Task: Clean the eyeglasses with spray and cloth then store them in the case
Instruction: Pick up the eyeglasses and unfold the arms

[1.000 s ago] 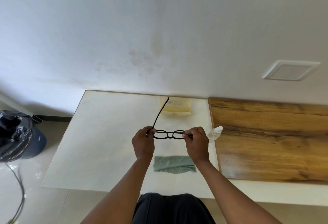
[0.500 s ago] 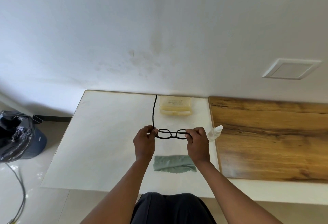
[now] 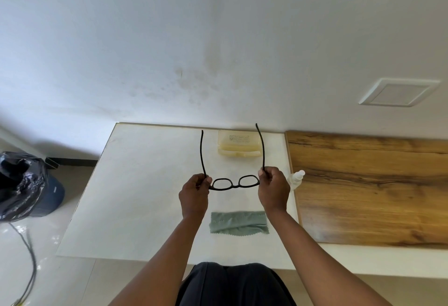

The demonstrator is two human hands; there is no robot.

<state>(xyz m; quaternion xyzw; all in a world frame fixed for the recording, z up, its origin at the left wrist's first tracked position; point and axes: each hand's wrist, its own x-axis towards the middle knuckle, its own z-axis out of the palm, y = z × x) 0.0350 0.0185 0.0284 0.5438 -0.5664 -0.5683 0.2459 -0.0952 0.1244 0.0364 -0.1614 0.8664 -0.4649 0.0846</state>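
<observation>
Thin black-framed eyeglasses (image 3: 234, 182) are held in the air above the white tabletop (image 3: 135, 199), both temples unfolded and pointing away. The left hand (image 3: 195, 191) pinches the left hinge; the right hand (image 3: 272, 188) grips the right temple at its hinge. The green microfibre cloth (image 3: 238, 222) lies nearer the person than the eyeglasses, the translucent yellowish case (image 3: 238, 145) beyond them, the small clear spray bottle (image 3: 295, 179) just right. Judgement: one hand should be freed for the bottle while the frame is kept level and the lenses untouched.
</observation>
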